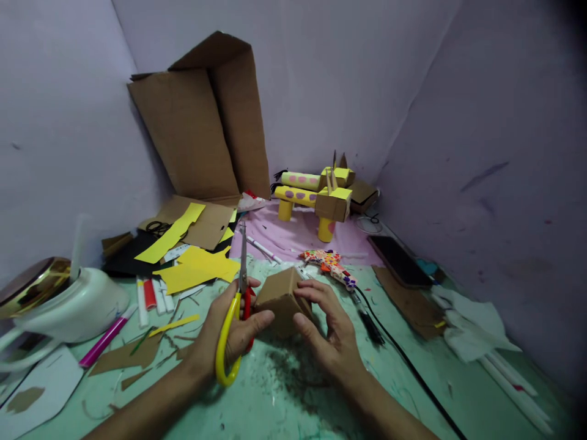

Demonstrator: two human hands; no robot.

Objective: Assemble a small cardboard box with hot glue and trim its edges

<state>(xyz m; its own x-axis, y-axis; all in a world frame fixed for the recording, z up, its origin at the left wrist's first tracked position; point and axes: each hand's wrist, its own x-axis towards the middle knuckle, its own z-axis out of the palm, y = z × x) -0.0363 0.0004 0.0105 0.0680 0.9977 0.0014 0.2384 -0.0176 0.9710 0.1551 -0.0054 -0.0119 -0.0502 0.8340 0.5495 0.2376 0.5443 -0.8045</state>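
Observation:
A small brown cardboard box (279,299) sits between my hands at the middle of the table, one corner edge toward me. My left hand (224,327) is closed on a pair of scissors (233,324) with yellow and red handles. The blades point up and away. The thumb of that hand rests by the box's left side, with its other fingers partly hidden behind the scissors. On the right side of the box, my right hand (332,330) curls its fingers and thumb around the edge.
Two yellow cardboard animals (334,205) stand on a pink cloth (261,232). A patterned glue gun (328,263) trails a black cord. Yellow paper (197,269), markers (107,336) and a white pot (96,302) lie left; a phone (398,260) lies right. A large carton (192,128) leans behind.

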